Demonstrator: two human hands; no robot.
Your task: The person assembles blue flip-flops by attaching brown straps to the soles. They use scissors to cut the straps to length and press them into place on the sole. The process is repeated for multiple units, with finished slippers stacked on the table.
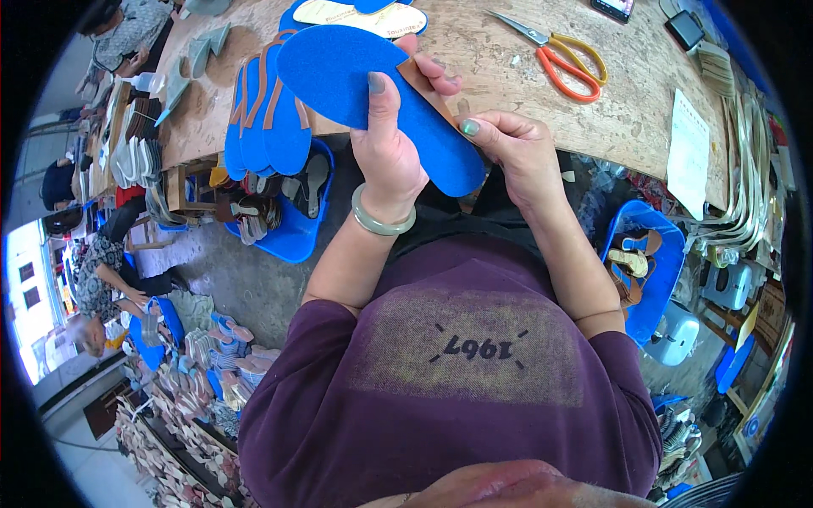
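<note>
A blue shoe insole (339,76) is held up over the near edge of the workbench. My left hand (388,144) grips it, thumb on the blue face and fingers behind its far edge. Along that edge runs a brown strip (430,91). My right hand (517,148) pinches the strip's lower end against the insole edge between thumb and finger. Left of the hands, several blue insoles with brown strips (269,110) lie fanned out on the bench. More insoles, one with a cream printed face (360,19), lie behind the held one.
Orange-and-yellow-handled scissors (569,68) lie on the wooden workbench (474,51), with a paper sheet (688,157) at its right. Blue bins stand below, left (292,241) and right (648,309). Other people (102,279) are at the left, near piles of shoe parts (169,423).
</note>
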